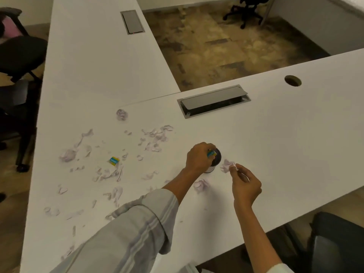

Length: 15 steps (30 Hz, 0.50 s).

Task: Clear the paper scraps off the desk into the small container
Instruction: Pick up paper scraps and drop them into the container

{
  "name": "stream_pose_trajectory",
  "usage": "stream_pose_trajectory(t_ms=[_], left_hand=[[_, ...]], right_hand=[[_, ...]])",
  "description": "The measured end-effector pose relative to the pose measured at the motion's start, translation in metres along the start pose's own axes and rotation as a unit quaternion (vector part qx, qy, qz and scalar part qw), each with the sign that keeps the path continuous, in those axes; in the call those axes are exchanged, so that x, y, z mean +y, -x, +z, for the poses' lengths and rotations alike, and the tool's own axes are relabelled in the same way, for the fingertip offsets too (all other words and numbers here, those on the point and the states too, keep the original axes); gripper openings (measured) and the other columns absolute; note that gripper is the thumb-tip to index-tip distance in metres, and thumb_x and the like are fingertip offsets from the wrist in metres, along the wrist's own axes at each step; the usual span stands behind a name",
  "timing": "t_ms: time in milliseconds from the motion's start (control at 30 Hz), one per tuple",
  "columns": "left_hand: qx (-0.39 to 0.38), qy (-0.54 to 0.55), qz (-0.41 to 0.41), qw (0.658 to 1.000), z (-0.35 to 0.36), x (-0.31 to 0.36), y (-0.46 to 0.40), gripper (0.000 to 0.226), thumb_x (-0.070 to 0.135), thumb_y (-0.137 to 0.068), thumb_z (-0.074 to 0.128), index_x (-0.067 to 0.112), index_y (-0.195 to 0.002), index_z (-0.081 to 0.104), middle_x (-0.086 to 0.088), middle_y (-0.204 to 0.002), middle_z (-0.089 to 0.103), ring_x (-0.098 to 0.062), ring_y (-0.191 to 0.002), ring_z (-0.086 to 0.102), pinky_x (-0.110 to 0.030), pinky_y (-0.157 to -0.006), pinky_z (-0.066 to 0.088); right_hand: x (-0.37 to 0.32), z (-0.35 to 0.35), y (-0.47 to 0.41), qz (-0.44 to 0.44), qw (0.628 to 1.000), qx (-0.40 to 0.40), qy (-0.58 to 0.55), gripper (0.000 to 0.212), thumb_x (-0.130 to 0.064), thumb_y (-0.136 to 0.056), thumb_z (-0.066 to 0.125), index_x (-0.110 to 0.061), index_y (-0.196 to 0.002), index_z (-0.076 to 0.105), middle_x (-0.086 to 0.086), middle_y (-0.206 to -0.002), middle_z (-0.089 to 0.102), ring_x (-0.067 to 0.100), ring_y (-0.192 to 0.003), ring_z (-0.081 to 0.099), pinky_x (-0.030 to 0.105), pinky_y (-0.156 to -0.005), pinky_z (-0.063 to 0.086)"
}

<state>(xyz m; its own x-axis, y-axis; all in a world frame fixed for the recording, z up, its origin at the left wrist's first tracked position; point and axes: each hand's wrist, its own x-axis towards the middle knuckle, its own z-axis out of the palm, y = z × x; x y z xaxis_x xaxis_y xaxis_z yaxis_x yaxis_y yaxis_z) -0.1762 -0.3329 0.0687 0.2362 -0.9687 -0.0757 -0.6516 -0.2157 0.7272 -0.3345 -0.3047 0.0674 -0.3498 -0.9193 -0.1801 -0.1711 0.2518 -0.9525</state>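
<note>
A small dark round container (pixel 216 160) with a pale base stands on the white desk (pixel 275 134). My left hand (pixel 199 157) is over its mouth, holding a small blue-and-yellow wrapper (pixel 211 154). Just right of the container, my right hand (pixel 245 184) pinches a crumpled pale paper scrap (pixel 227 165) above the desk. Several torn and crumpled scraps (pixel 153 138) lie scattered to the left. One crumpled scrap (pixel 201 185) lies between my forearms. Another blue-and-yellow wrapper (pixel 114 161) lies among the scraps.
A grey cable hatch (pixel 214 100) is set in the desk behind the container, with a round cable hole (pixel 292 80) to its right. A second hatch (pixel 132 22) sits on the far desk wing. Black chairs stand at left (pixel 19 54) and lower right (pixel 338 243).
</note>
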Motion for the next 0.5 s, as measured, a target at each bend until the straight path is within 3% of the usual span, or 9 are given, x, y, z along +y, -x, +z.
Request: stream_pose_trajectory(t_ms=[200,300,400,500], left_hand=[[-0.066,-0.11,0.016,0.992,0.006,-0.01,-0.023,0.046,0.027,-0.077,0.072,0.027,-0.121,0.059,0.0,-0.111,0.07,-0.025,-0.103,0.06,-0.036,-0.082,0.051],[-0.069,-0.099,0.032,0.992,-0.001,-0.015,-0.019,0.052,0.028,-0.074,0.072,0.024,-0.123,0.055,-0.001,-0.115,0.067,-0.024,-0.105,0.058,-0.038,-0.081,0.052],[-0.046,-0.075,0.027,0.996,-0.011,-0.026,-0.01,0.049,0.022,-0.072,0.071,0.019,-0.118,0.053,-0.001,-0.114,0.061,-0.021,-0.104,0.056,-0.037,-0.078,0.052],[-0.023,-0.056,-0.013,0.998,-0.021,-0.047,0.005,0.045,0.019,-0.072,0.069,0.018,-0.114,0.052,0.002,-0.113,0.059,-0.018,-0.099,0.055,-0.03,-0.073,0.046]], right_hand=[[-0.013,0.02,-0.021,-0.042,0.999,-0.025,-0.009,0.022,-0.018,-0.078,0.08,-0.012,-0.098,0.074,-0.001,-0.093,0.074,0.009,-0.082,0.071,0.013,-0.068,0.053],[-0.014,0.033,-0.028,-0.071,0.996,-0.055,0.004,0.022,-0.013,-0.077,0.08,-0.007,-0.097,0.073,0.003,-0.095,0.073,0.01,-0.082,0.071,0.005,-0.065,0.05],[-0.011,0.046,-0.033,-0.095,0.989,-0.107,0.038,0.024,-0.014,-0.078,0.079,-0.007,-0.1,0.072,0.005,-0.101,0.071,0.015,-0.083,0.071,0.008,-0.065,0.052],[-0.006,0.053,-0.037,-0.102,0.978,-0.153,0.095,0.036,-0.021,-0.079,0.079,-0.013,-0.113,0.068,-0.003,-0.109,0.062,0.011,-0.074,0.068,0.002,-0.062,0.047]])
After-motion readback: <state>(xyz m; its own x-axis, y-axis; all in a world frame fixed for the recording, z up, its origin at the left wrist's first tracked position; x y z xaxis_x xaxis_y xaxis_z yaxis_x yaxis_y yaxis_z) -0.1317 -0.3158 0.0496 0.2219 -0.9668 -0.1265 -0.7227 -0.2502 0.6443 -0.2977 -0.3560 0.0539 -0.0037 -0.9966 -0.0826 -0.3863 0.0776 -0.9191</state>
